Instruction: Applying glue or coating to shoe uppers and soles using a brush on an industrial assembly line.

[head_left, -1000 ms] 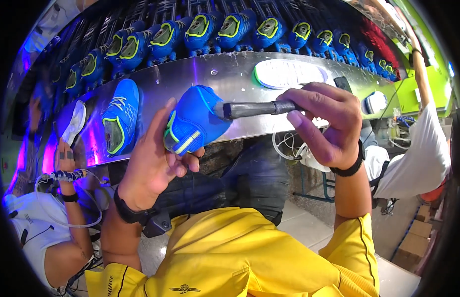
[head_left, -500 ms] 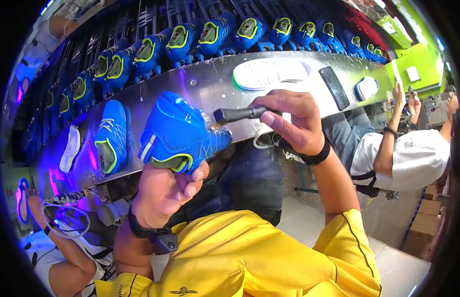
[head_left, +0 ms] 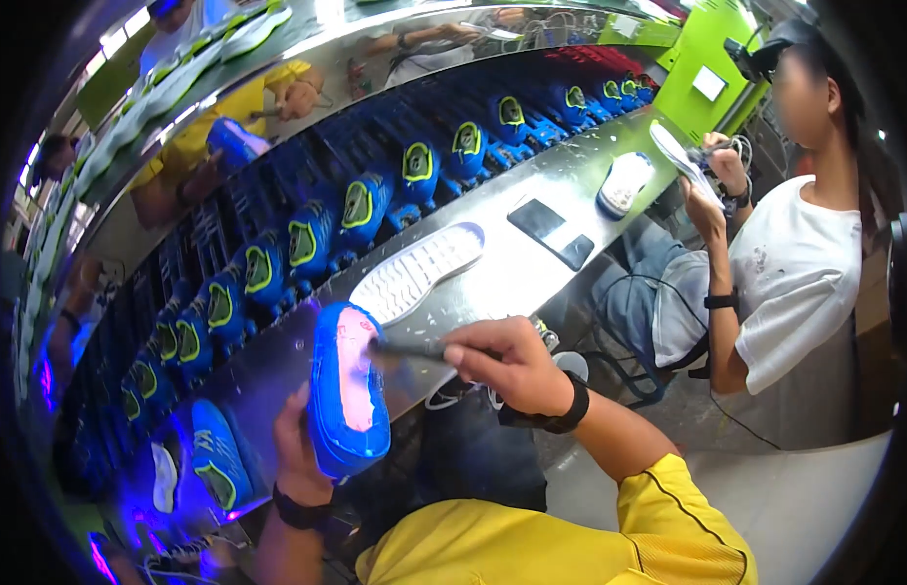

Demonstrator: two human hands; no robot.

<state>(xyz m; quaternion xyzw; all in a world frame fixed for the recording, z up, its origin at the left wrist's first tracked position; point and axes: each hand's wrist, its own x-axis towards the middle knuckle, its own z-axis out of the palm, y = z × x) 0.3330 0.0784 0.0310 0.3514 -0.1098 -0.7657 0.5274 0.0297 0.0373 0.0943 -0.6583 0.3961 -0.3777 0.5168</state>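
My left hand (head_left: 299, 453) grips a blue shoe upper (head_left: 351, 456) from its left side, fingers wrapped round it. Its pinkish underside faces up, with blue edges folded around it. In my right hand (head_left: 520, 369) is a dark-handled brush (head_left: 414, 349), pinched between thumb and fingers. The brush's blurred tip reaches the underside near its upper middle; whether it touches cannot be made out. Just beyond the shoe, a white sole (head_left: 424, 268) lies on the metal bench (head_left: 278, 366).
Several blue shoes (head_left: 364, 202) stand in a row on a rack behind the bench. A blue shoe (head_left: 219, 458) and a small white sole-shaped piece (head_left: 165, 478) lie at left. Right of the white sole are a black phone (head_left: 549, 232) and another shoe sole (head_left: 625, 185). A co-worker (head_left: 795, 258) sits at right.
My left hand has turned the blue shoe so its underside faces up. The brush has come over that underside. My view has tilted up, showing more of the rack and co-worker.
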